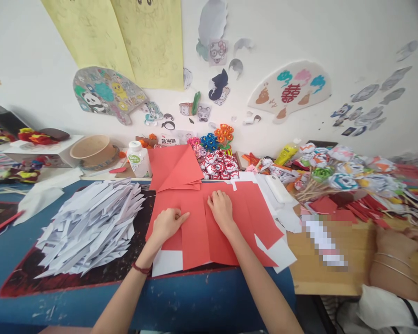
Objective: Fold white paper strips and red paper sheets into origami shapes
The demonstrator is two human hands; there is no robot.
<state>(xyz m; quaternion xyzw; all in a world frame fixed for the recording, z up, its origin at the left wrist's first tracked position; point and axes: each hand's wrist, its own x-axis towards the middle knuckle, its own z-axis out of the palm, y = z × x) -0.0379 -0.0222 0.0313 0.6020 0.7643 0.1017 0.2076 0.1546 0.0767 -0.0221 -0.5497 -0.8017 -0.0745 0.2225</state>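
Observation:
My left hand [169, 223] rests at the left edge of a sheet of red paper [195, 236], its fingers curled and its thumb along that edge. To the right, my right hand [221, 208] lies on red paper with its fingers a little bent and apart, fingertips on the surface beside a crease or edge. More red sheets [259, 215] overlap under and around both hands, on top of white paper [167, 264]. Behind my hands is a pile of folded red paper [176, 167]. What sits beneath my left fingers is hidden.
A big heap of folded white paper strips [94, 227] lies left on a dark mat. A white bottle [138, 160], a bowl [92, 150] and paper flowers [220, 164] line the wall. At right, another person's hand [397, 246] rests over a wooden table [320, 280].

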